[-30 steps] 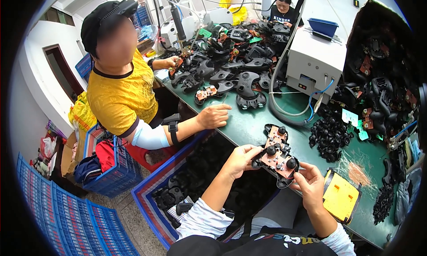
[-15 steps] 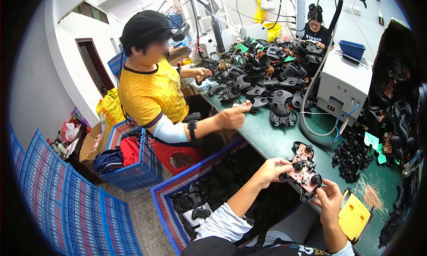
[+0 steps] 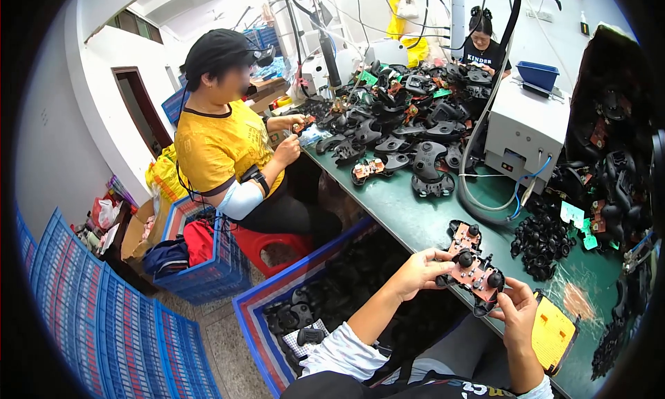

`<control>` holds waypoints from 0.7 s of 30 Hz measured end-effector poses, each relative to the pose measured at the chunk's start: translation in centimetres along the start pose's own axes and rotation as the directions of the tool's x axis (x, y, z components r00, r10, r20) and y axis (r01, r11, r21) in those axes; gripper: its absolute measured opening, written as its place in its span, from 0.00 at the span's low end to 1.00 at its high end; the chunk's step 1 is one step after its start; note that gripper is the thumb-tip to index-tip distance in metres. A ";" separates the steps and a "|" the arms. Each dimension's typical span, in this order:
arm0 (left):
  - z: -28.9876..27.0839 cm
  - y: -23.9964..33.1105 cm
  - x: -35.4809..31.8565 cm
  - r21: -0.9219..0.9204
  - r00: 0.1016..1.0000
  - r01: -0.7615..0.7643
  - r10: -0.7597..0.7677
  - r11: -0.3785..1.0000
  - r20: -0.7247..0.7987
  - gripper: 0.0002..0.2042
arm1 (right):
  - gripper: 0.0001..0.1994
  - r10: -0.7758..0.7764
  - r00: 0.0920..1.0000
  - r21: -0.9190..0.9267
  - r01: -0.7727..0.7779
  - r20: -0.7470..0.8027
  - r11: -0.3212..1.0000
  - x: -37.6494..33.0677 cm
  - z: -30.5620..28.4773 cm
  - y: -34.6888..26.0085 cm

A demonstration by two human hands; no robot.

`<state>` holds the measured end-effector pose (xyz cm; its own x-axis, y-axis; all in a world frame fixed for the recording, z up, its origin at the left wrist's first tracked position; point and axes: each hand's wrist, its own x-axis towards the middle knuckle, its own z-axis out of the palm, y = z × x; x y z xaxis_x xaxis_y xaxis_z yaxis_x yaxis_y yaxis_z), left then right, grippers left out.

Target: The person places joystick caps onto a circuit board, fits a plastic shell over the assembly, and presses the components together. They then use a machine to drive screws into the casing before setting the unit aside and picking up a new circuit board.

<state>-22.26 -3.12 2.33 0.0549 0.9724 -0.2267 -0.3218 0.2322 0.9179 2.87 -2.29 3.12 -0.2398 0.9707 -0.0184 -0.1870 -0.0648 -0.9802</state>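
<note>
Left hand (image 3: 418,271) grips the near-left end of the board (image 3: 474,272), fingers closed on its edge; the board, red with black knobs, is held over the green bench (image 3: 415,222) front edge. Right hand (image 3: 518,314) pinches its right end, with a yellow pad (image 3: 552,333) just beside
</note>
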 end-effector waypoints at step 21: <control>7.7 3.2 -3.7 -0.084 0.919 -0.299 0.310 0.951 0.244 0.31 | 0.18 0.219 0.969 0.311 -0.244 0.113 0.918 -1.5 -6.4 -5.0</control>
<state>-16.19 -5.83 8.61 0.1810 0.9710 0.1560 -0.4019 -0.0717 0.9129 10.23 -1.95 6.78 -0.3809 0.9004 -0.2103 -0.4099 -0.3683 -0.8345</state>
